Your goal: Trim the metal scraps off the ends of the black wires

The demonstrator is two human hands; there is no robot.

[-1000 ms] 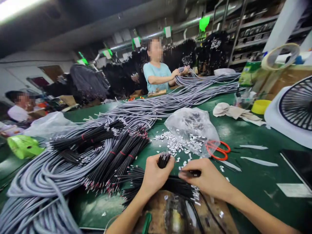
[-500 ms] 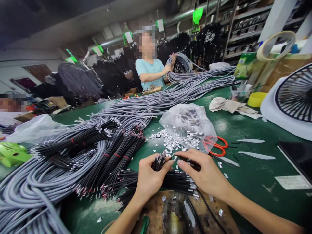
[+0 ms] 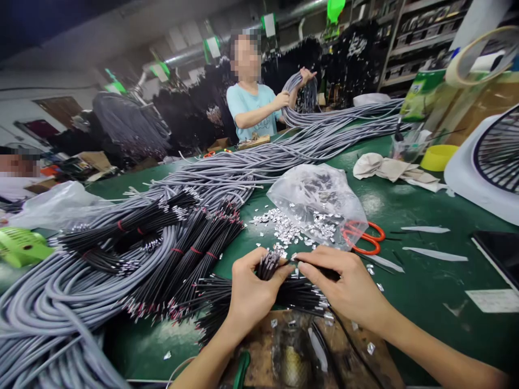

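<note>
My left hand (image 3: 253, 289) is closed around a bundle of short black wires (image 3: 268, 265), their pale tips pointing up. Close beside it, my right hand (image 3: 338, 275) pinches thumb and forefinger near the left fingertips. A dark strand, which looks like a black wire (image 3: 324, 272), runs under its fingers; the very tip in the pinch is too small to make out. Below both hands lies another pile of black wires (image 3: 300, 297). Just beyond the hands, small shiny metal pieces (image 3: 284, 224) are scattered beside a clear plastic bag (image 3: 312, 189).
Tied black wire bundles (image 3: 190, 256) and grey cables (image 3: 52, 292) cover the left side. Orange-handled scissors (image 3: 367, 237) lie right of the bag, with a white fan (image 3: 478, 162) beyond. A wooden board (image 3: 259, 335) is nearest me. Across the table a person (image 3: 251, 105) holds grey cables.
My right fingertips have drawn together, nearer the left hand's bundle. The view has shifted slightly. Across the table, the person's hand has moved outward along the grey cables.
</note>
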